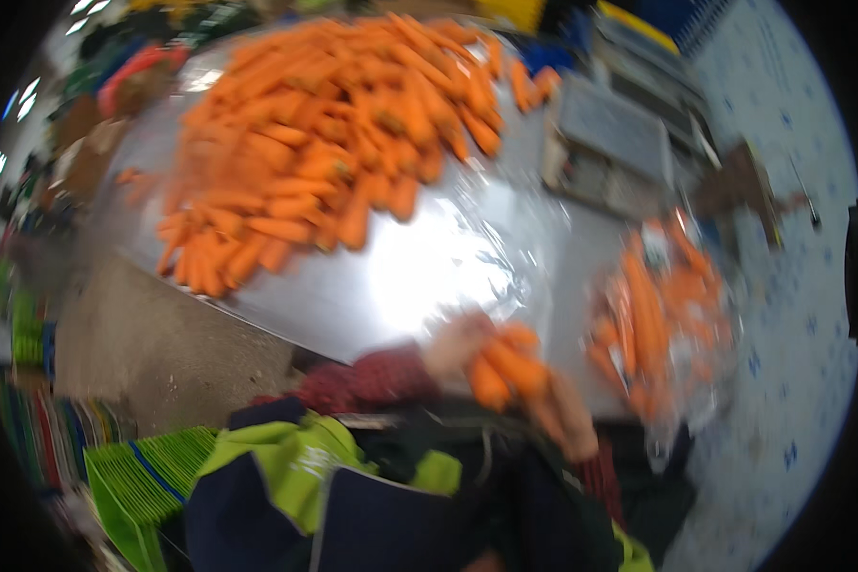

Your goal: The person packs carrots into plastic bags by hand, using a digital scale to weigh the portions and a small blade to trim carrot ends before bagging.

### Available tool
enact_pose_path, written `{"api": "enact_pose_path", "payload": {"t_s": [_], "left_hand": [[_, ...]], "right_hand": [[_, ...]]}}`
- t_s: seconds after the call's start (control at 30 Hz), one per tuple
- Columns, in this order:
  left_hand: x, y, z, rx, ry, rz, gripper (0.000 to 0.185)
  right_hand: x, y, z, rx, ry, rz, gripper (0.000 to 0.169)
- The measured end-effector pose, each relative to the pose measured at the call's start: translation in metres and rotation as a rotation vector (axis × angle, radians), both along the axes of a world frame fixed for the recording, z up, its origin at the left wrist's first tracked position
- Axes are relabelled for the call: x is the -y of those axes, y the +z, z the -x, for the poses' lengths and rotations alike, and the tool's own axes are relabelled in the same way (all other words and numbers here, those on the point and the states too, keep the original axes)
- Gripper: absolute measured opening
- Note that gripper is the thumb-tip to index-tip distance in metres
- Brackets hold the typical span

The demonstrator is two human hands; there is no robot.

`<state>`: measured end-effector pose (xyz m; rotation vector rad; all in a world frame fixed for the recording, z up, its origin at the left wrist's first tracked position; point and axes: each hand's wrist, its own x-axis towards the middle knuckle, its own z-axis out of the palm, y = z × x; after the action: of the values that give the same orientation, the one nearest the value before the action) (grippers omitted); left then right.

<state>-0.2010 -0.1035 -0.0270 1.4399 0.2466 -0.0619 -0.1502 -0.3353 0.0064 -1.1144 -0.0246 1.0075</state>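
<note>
A small bunch of orange carrots [509,368] is held between my two hands, close to my body at the near edge of the metal table [314,318]. My left hand [457,344] grips the bunch from the left, its fingers blurred. Around the right and lower side of the same carrots curves my right hand [562,416], partly hidden by them. Clear plastic film or bags [536,236] lie on the tabletop just beyond, shining with glare. A large heap of loose carrots [329,136] covers the far and left part of the table.
To the right lie carrots in clear plastic bags [647,322]. A box-shaped device with a flat top, likely a weighing scale [608,143], stands behind them, near a patterned pale wall [772,322]. Stacked green plastic crates [150,475] stand at lower left on the floor [150,336].
</note>
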Motion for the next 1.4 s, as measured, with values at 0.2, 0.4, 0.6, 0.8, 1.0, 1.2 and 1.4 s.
{"api": "enact_pose_path", "payload": {"t_s": [0.2, 0.4, 0.6, 0.8, 1.0, 1.2, 1.4], "left_hand": [[-0.030, 0.060, -0.010, 0.024, 0.212, 0.375, 0.006], [-0.048, 0.110, -0.033, 0.219, 0.234, 0.282, 0.005], [-0.043, 0.204, -0.092, 0.386, 0.248, 0.089, 0.006], [-0.032, 0.216, -0.111, 0.712, 0.166, 0.180, 0.020], [-0.069, 0.083, -0.077, 0.230, 0.135, 0.114, 0.015], [-0.118, -0.007, -0.032, -0.082, 0.295, -0.043, 0.014], [-0.176, -0.049, -0.053, -0.105, 0.566, -0.827, 0.030]], "right_hand": [[-0.020, 0.050, -0.018, 0.218, -0.005, -0.345, 0.059], [-0.022, 0.097, -0.045, 0.504, -0.065, -0.449, 0.058], [-0.030, 0.161, -0.132, 0.695, -0.139, -0.614, 0.049], [0.066, 0.249, -0.220, 0.589, -0.122, -0.728, 0.049], [0.223, 0.225, -0.238, 0.613, -0.952, -0.447, 0.054], [0.421, 0.085, -0.240, 0.921, -1.178, 0.638, 0.048], [0.404, 0.058, -0.193, 0.702, -1.411, 0.976, 0.049]]}}
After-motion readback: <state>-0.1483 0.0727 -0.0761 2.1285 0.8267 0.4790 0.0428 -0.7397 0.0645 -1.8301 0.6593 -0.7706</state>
